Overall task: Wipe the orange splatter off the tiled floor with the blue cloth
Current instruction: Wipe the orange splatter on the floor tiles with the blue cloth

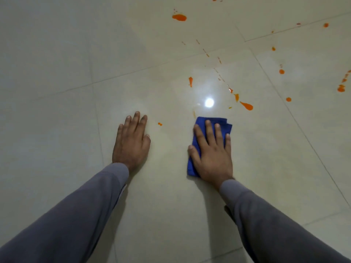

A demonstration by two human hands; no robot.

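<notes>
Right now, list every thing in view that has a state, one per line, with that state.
Blue cloth: folded, flat on the floor, pinned under the right hand.
Right hand: fingers straight and spread, pressing the cloth down.
Left hand: flat on bare tile, fingers straight, holding nothing.
Orange splatter: unwiped, scattered in blobs and streaks beyond the cloth.
Small orange spot: unwiped, between the two hands.
Tiled floor: glossy, showing a light reflection.

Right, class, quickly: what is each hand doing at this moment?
Left hand: open, flat on the tiled floor, holding nothing.
Right hand: open, fingers straight, pressing the blue cloth down.
</notes>
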